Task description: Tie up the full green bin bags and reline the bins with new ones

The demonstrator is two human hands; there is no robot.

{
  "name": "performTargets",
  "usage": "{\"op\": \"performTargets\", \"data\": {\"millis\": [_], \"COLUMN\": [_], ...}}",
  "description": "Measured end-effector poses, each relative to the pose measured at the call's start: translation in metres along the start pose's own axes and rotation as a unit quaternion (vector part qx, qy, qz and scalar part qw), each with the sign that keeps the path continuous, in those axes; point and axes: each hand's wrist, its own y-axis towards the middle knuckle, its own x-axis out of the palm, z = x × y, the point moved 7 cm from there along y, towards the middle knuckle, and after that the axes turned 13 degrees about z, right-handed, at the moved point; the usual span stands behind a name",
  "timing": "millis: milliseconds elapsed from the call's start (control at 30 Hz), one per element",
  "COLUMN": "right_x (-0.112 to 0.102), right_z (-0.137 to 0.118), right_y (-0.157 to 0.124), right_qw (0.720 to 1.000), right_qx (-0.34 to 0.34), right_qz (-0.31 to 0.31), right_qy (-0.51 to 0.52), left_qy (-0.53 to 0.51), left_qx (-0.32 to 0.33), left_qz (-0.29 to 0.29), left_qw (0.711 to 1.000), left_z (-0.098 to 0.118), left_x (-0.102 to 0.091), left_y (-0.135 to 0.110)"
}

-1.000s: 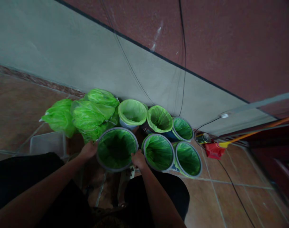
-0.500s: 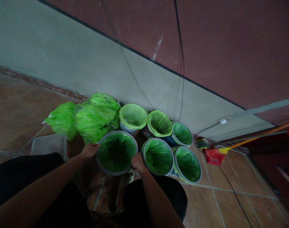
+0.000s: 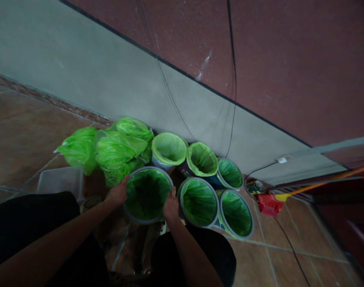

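A round trash bin point(image 3: 142, 220) with a grey rim and a green bag lining it stands between my knees. My left hand point(image 3: 117, 194) is closed at the left side of its rim. On the opposite side, my right hand point(image 3: 171, 206) grips the rim, fingers partly hidden. The bag's inside is dark, and the bin's bottom cannot be made out. Close to my right hand is another green-lined bin point(image 3: 199, 202), with a further lined bin point(image 3: 236, 214) beside it. Behind these, along the wall, are a pale lined bin point(image 3: 169, 149), a dark one point(image 3: 201, 159) and a grey-rimmed one point(image 3: 230, 173).
Tied green bags point(image 3: 119, 147) are heaped left of the bins, near a clear plastic tub point(image 3: 60, 180). A red dustpan point(image 3: 270, 204) and a yellow-orange broom point(image 3: 304, 186) lie at the right. A black cable point(image 3: 292, 247) crosses the tiled floor.
Both hands have shifted slightly along the rim of the same bin, the right fingers now higher over its edge. The view has moved a little; the other bins and bags stay put.
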Motion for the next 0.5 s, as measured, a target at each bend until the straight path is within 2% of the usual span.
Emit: {"op": "performTargets", "data": {"millis": [67, 133, 200, 267, 333, 400, 500], "right_x": [-0.004, -0.012, -0.021, -0.030, -0.039, -0.044, -0.042], "right_z": [-0.003, -0.005, -0.004, -0.004, -0.008, -0.022, -0.054], "right_y": [-0.002, -0.004, -0.007, -0.010, -0.009, -0.004, 0.007], "right_qw": [1.000, 1.000, 0.999, 0.999, 1.000, 1.000, 0.992], "right_qx": [0.006, 0.016, 0.030, 0.034, 0.022, -0.007, -0.051], "right_qz": [-0.011, -0.018, -0.022, -0.015, -0.001, -0.002, -0.075], "right_qy": [0.000, 0.000, -0.004, -0.003, 0.004, 0.023, 0.085], "left_qy": [-0.041, -0.082, -0.123, -0.152, -0.139, -0.111, -0.094], "left_qx": [-0.014, -0.020, -0.029, -0.053, -0.088, -0.130, -0.193], "left_qz": [-0.021, -0.012, 0.030, 0.097, 0.139, 0.126, 0.031], "left_qw": [0.999, 0.996, 0.992, 0.982, 0.976, 0.977, 0.976], "left_z": [-0.004, -0.002, 0.002, 0.006, 0.007, 0.004, -0.007], "left_x": [0.002, -0.004, -0.016, -0.032, -0.041, -0.036, -0.008], "left_y": [0.005, 0.010, 0.013, 0.014, 0.011, 0.006, -0.008]}}
